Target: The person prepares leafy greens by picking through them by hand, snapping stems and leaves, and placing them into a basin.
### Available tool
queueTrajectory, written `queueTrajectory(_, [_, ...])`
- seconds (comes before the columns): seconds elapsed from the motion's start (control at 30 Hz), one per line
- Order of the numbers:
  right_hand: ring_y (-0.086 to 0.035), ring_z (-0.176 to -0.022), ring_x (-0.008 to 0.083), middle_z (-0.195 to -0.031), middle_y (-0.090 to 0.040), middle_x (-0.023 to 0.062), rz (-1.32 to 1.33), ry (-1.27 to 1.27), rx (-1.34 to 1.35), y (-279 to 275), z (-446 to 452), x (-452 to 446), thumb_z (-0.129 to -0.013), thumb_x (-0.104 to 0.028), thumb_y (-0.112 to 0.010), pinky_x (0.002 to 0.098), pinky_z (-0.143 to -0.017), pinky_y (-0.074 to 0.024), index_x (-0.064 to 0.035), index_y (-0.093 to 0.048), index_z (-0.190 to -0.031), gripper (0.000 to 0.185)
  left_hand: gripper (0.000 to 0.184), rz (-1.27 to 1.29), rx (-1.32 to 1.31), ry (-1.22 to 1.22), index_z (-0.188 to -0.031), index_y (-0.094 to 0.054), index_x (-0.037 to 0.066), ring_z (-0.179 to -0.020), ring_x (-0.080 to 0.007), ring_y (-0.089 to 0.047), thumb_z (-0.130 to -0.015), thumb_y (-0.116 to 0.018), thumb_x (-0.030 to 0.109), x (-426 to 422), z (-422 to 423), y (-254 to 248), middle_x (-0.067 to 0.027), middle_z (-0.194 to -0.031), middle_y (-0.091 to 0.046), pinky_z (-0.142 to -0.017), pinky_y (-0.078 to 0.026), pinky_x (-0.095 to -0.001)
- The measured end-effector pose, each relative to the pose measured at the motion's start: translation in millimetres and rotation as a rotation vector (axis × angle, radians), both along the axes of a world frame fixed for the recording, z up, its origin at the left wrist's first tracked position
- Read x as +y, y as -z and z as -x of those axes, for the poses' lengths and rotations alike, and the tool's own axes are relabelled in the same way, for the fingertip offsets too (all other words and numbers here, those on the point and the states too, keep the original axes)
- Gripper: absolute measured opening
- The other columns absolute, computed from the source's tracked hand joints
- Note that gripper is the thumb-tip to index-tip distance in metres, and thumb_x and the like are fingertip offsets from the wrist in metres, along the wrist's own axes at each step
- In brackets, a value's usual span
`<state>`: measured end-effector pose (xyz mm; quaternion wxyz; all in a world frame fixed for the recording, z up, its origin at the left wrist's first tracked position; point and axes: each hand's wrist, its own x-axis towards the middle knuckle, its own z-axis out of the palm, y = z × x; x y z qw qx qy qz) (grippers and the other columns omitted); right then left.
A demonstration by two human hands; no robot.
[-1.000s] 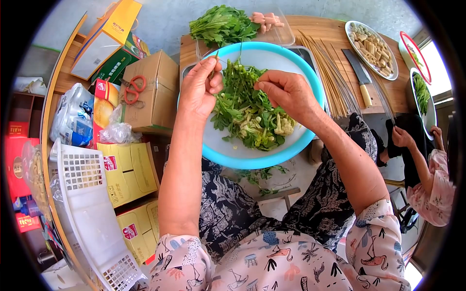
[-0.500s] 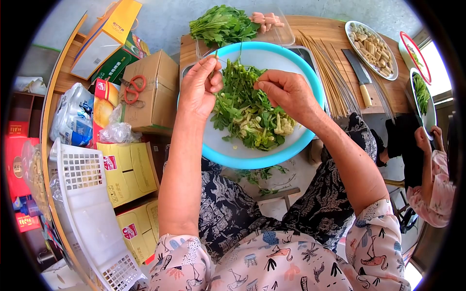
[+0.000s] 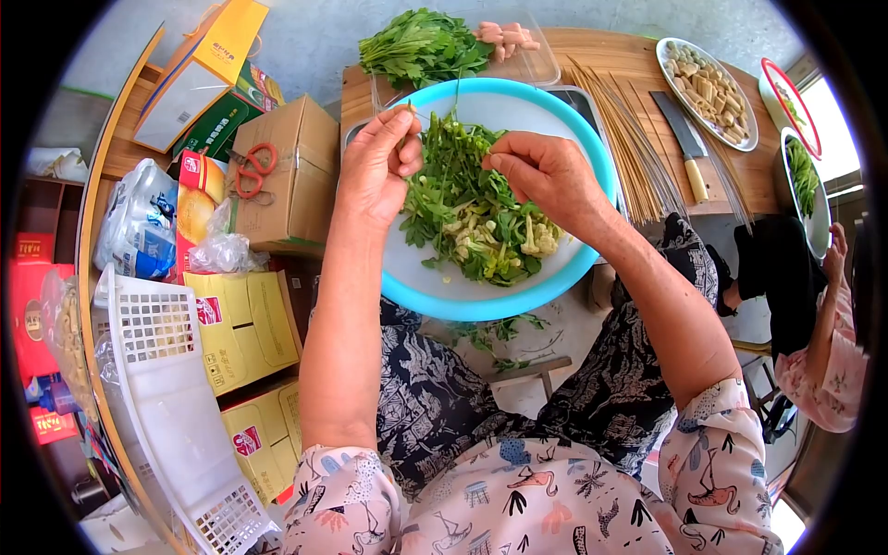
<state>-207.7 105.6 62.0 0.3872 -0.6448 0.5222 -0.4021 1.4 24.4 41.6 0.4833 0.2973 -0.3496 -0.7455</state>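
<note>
- Leafy greens [image 3: 435, 199]: loose heap in a blue-rimmed basin [image 3: 499, 308], between and below both hands, mixed with pale cauliflower pieces [image 3: 539, 238].
- Left hand [image 3: 379, 171]: raised over the basin's left side. Thumb and forefinger are brought together; a thin piece [image 3: 413, 106] seems to be pinched, its tip just showing above them. What it is cannot be told, too small.
- Right hand [image 3: 552, 180]: over the heap's right edge, fingertips drawn together, no gap seen. Green shows right at the tips; whether a stem is gripped or only passed behind cannot be told.
- Weight: greens judged very light; almost no load expected on a fingertip pinch.
- Stiffness: leaves judged limp and easily torn or bruised; stems should be firmer, but liable to snap if bent hard.
- Surface: wet or dry cannot be told. If damp, some slip on the stems should be assumed.
- Hold point, greens: best taken by the stem, thumb against forefinger, leaf blades left free. Tangling is likely, so single stems are better drawn out gently.
- Hold point, cauliflower: stiff but crumbly by judgement; best taken by the stalk, florets not squeezed.
- Nearby: another bunch of greens [image 3: 421, 46] lies behind the basin; thin sticks [image 3: 606, 129] and a knife [image 3: 683, 129] are laid on the wooden table [image 3: 638, 55], right of it.
</note>
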Motion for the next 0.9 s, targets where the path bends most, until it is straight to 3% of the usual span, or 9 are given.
queueTrajectory(0.4, [-0.049, -0.051, 0.0111, -0.056, -0.054, 0.0049, 0.004, -0.002, -0.025, 0, 0, -1, -0.086, -0.011, -0.057, 0.0289, -0.048, -0.0410, 0.0021, -0.062, -0.083, 0.015, 0.009, 0.013, -0.039, 0.000, -0.092, -0.063, 0.005, -0.056, -0.0074, -0.047, -0.085, -0.065, 0.010, 3, 3, -2, -0.0013, -0.078, -0.060, -0.047, -0.033, -0.0210])
queueTrajectory(0.5, [-0.050, -0.051, 0.0110, -0.057, -0.054, 0.0047, 0.001, 0.003, -0.034, 0, 0, -1, -0.086, -0.011, -0.057, 0.0287, -0.049, -0.0413, 0.0020, -0.063, -0.083, 0.015, 0.011, 0.113, -0.187, 0.020, -0.094, -0.063, 0.004, -0.062, -0.0065, -0.049, -0.085, -0.065, 0.010, 4, 4, 0, -0.0002, -0.081, -0.061, -0.053, -0.036, -0.0205])
queueTrajectory(0.57, [-0.050, -0.051, 0.0109, -0.057, -0.054, 0.0045, -0.002, 0.008, -0.036, 2, 1, -2, -0.086, -0.012, -0.057, 0.0286, -0.049, -0.0416, 0.0019, -0.063, -0.084, 0.015, 0.017, 0.306, -0.396, -0.062, -0.103, -0.062, 0.006, -0.078, -0.0084, -0.053, -0.087, -0.063, 0.013, 4, 5, 6, -0.0003, -0.092, -0.063, -0.071, -0.041, -0.0232])
queueTrajectory(0.6, [-0.049, -0.051, 0.0098, -0.056, -0.053, 0.0035, 0.003, -0.005, -0.055, 5, 2, -3, -0.087, -0.012, -0.057, 0.0273, -0.049, -0.0406, 0.0015, -0.063, -0.085, 0.015, 0.017, 0.306, -0.396, -0.062, -0.103, -0.062, 0.006, -0.078, -0.0084, -0.053, -0.087, -0.063, 0.013, 5, 7, 2, -0.0003, -0.092, -0.063, -0.071, -0.041, -0.0232])
queueTrajectory(0.67, [-0.048, -0.050, 0.0086, -0.056, -0.053, 0.0025, 0.008, -0.018, -0.075, 7, 6, -6, -0.088, -0.012, -0.056, 0.0260, -0.048, -0.0397, 0.0011, -0.064, -0.086, 0.016, 0.023, 0.349, -0.331, -0.018, -0.108, -0.062, 0.005, -0.094, -0.0087, -0.053, -0.087, -0.064, 0.014, 7, 10, -6, -0.0016, -0.101, -0.063, -0.088, -0.039, -0.0263])
queueTrajectory(0.77, [-0.045, -0.050, 0.0061, -0.055, -0.051, -0.0006, -0.141, -0.107, -0.236, 0, 13, -9, -0.091, -0.014, -0.055, 0.0232, -0.047, -0.0364, -0.0002, -0.064, -0.087, 0.017, 0.025, 0.404, -0.335, 0.144, -0.109, -0.062, 0.003, -0.100, -0.0083, -0.052, -0.087, -0.064, 0.016, 11, 8, -19, -0.0027, -0.106, -0.063, -0.093, -0.038, -0.0267])
queueTrajectory(0.9, [-0.043, -0.050, 0.0048, -0.055, -0.049, -0.0029, -0.228, -0.217, -0.251, -8, 17, -6, -0.092, -0.016, -0.055, 0.0218, -0.047, -0.0343, -0.0016, -0.064, -0.088, 0.017, 0.024, 0.399, -0.361, 0.178, -0.106, -0.064, 0.002, -0.084, -0.0075, -0.056, -0.083, -0.068, 0.011, 15, 10, -16, -0.0005, -0.095, -0.064, -0.081, -0.045, -0.0230])
